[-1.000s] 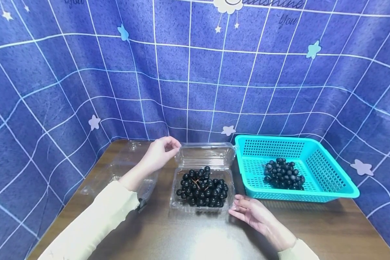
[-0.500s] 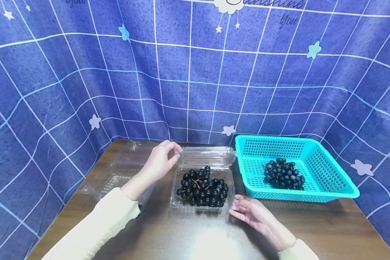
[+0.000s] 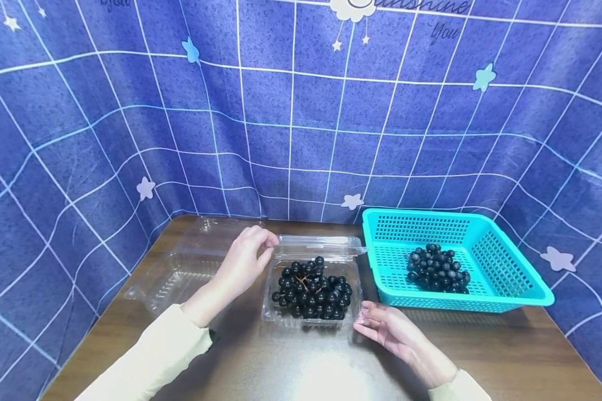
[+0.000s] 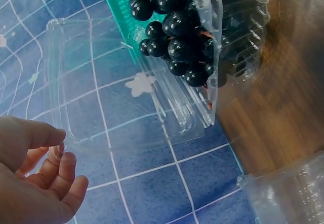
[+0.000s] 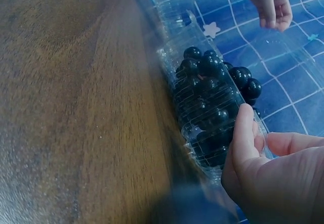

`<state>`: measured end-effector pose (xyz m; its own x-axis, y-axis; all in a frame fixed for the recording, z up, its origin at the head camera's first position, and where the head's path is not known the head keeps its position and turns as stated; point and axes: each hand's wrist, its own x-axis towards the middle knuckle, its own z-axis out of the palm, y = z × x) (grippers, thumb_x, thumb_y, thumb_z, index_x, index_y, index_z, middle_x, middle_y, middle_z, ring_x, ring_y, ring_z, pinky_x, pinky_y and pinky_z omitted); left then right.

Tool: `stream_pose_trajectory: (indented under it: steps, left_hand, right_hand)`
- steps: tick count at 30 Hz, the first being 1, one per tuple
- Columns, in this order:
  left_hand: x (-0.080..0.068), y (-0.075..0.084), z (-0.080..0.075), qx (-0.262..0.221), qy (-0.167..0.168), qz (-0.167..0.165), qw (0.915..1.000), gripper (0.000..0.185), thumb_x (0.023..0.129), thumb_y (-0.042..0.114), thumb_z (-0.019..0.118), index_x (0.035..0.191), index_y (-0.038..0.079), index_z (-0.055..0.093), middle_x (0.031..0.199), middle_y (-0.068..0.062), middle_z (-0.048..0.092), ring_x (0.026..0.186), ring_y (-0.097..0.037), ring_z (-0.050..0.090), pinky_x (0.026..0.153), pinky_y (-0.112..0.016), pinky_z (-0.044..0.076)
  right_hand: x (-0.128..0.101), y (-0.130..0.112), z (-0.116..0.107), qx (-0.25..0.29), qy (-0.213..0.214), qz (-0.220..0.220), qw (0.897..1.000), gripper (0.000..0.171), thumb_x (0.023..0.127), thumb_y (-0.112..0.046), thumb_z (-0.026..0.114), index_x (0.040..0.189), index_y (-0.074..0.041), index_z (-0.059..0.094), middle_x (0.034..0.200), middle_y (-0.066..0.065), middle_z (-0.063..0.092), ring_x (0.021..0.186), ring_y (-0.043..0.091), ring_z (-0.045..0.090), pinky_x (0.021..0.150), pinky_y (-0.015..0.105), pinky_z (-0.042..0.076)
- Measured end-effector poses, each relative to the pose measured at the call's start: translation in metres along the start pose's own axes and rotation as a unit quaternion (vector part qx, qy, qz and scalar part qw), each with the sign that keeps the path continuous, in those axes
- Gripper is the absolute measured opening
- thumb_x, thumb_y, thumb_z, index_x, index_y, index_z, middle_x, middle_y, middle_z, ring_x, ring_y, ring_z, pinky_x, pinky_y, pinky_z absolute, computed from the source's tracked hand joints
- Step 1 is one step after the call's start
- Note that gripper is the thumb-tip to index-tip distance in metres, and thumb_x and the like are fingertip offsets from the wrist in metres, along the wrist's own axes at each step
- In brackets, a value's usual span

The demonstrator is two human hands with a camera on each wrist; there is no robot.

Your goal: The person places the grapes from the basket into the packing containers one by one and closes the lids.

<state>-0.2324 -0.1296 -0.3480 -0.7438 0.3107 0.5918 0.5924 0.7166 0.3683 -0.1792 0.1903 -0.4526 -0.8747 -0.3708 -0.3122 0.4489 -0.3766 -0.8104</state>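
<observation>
Dark grapes on brown stems fill the base of a clear plastic clamshell box at mid-table. Its hinged lid stands raised along the far side. My left hand pinches the lid's left corner between thumb and fingers; the left wrist view shows this hand at the lid's outer corner. At the base's front right corner, my right hand grips the rim. From the right wrist, the thumb and fingers of this hand sit around the box edge, partly hiding the grapes.
A turquoise basket stands to the right, close beside the box, with another grape bunch in it. Left of the box lies a second open clear clamshell, partly behind my left arm. A blue curtain hangs behind the wooden table.
My left hand has come nearer and lower, and the lid has tilted forward with it toward the grapes. The right hand and the box base have stayed in place.
</observation>
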Motion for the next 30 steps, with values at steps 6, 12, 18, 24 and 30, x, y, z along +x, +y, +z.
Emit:
stream_pose_trajectory:
  steps: [6,12,18,24,30]
  left_hand:
    - [-0.011,0.001,0.001,0.021,0.015,0.02,0.9995,0.017,0.077,-0.002,0.071,0.09,0.008,0.065,0.086,-0.002,0.061,0.085,-0.019,0.055,0.081,-0.034,0.049]
    - [-0.022,0.004,0.002,0.028,0.035,0.041,0.9982,0.018,0.075,-0.003,0.072,0.088,0.009,0.065,0.085,-0.001,0.061,0.083,-0.018,0.055,0.079,-0.035,0.049]
    - [-0.031,0.004,0.005,0.036,0.031,0.046,0.9978,0.018,0.076,-0.002,0.072,0.089,0.01,0.065,0.086,0.001,0.061,0.084,-0.018,0.055,0.08,-0.035,0.048]
    - [-0.041,0.004,0.008,0.044,0.028,0.059,0.9969,0.017,0.077,0.001,0.072,0.089,0.011,0.065,0.088,0.002,0.063,0.087,-0.017,0.055,0.082,-0.035,0.048]
    - [-0.051,0.002,0.012,0.043,0.025,0.079,0.9956,0.018,0.076,0.001,0.072,0.088,0.011,0.064,0.087,0.004,0.062,0.088,-0.016,0.056,0.093,-0.039,0.046]
  right_hand:
    - [0.0,0.0,0.0,0.004,-0.002,0.0,1.0,0.045,0.092,0.002,0.047,0.13,0.007,0.023,0.088,0.003,0.055,0.086,0.012,0.058,0.096,0.034,0.049]
    - [-0.002,0.001,0.001,0.004,-0.003,-0.003,1.0,0.053,0.092,0.002,0.048,0.134,0.01,0.017,0.089,0.004,0.056,0.088,0.013,0.058,0.096,0.033,0.049]
    - [-0.002,0.001,0.001,-0.002,0.002,-0.005,1.0,0.047,0.091,0.002,0.049,0.131,0.01,0.024,0.09,0.005,0.057,0.089,0.013,0.059,0.096,0.032,0.049]
    - [-0.003,0.0,0.0,-0.001,-0.002,-0.006,1.0,0.036,0.091,0.002,0.049,0.123,0.006,0.033,0.09,0.005,0.059,0.089,0.013,0.059,0.096,0.032,0.049]
    - [-0.003,-0.002,-0.001,0.008,0.002,-0.002,1.0,0.036,0.092,0.001,0.047,0.124,0.004,0.031,0.089,0.004,0.058,0.088,0.013,0.058,0.097,0.033,0.048]
